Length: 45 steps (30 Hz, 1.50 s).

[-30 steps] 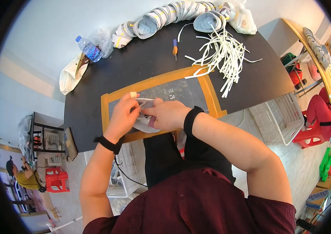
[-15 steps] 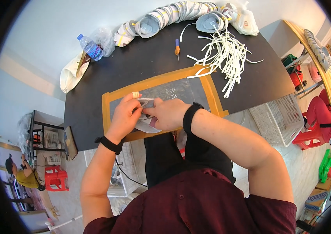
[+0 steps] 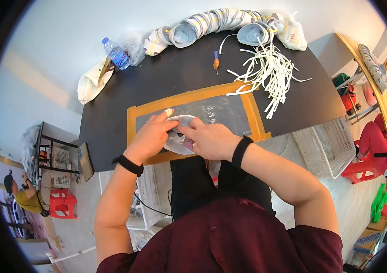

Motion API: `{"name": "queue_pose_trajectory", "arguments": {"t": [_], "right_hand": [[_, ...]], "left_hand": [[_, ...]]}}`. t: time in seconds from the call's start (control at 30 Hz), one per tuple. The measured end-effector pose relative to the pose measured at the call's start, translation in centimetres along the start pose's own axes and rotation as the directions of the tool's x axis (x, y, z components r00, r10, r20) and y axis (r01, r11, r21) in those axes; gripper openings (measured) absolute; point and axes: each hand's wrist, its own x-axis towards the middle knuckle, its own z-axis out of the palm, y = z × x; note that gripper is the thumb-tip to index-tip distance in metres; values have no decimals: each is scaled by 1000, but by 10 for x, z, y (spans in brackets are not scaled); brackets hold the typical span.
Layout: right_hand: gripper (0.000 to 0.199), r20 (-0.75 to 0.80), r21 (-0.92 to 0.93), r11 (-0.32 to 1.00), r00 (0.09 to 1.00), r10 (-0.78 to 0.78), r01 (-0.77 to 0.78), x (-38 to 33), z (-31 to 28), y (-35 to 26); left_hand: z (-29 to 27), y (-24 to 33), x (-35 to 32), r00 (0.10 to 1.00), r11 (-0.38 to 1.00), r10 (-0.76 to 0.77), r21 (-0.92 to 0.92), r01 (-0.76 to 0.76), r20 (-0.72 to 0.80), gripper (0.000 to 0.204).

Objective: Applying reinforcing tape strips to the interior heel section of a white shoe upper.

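Over the near edge of the dark table, both hands grip a soft grey-and-white cup-shaped piece with a purple patch. A white strip runs along its far rim. My left hand, with pale tape wrapped on one finger, pinches the rim from the left. From the right, my right hand presses its thumb and fingers onto the same rim. The inside of the piece is partly covered by my fingers. Beneath lies a dark sheet framed with brown tape.
A bundle of white strips lies at the back right. Behind stand nested grey-white cup-shaped pieces, a water bottle and a cream pouch. A screwdriver-like tool lies mid-table. White crates stand below; other people sit at both sides.
My right hand has opened out slightly to the right along the rim. The piece is turned so more of its inside and its curved white edge shows. The view has shifted a little.
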Motion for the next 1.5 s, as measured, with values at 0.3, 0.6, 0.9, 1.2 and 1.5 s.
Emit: {"name": "queue_pose_trajectory", "arguments": {"t": [0.3, 0.6, 0.9, 1.2, 1.5], "right_hand": [[35, -194, -337, 930, 956, -218, 144, -23, 18, -16], [36, -233, -388, 910, 939, -251, 147, -20, 27, -16], [43, -242, -334, 935, 947, -210, 122, -21, 33, -15], [44, -233, -318, 945, 960, -154, 74, -20, 32, -22], [41, -228, -366, 929, 963, -145, 53, -18, 35, -22]], "left_hand": [[2, 11, -14, 976, 996, 79, 62, -68, -201, 34], [7, 14, -19, 983, 999, 40, -9, -42, -177, 21], [12, 21, -12, 984, 990, 90, 122, -71, -157, 15], [13, 15, -14, 987, 995, 76, -59, -86, -145, 13], [14, 10, -15, 986, 990, 92, -90, -105, -136, 11]]}}
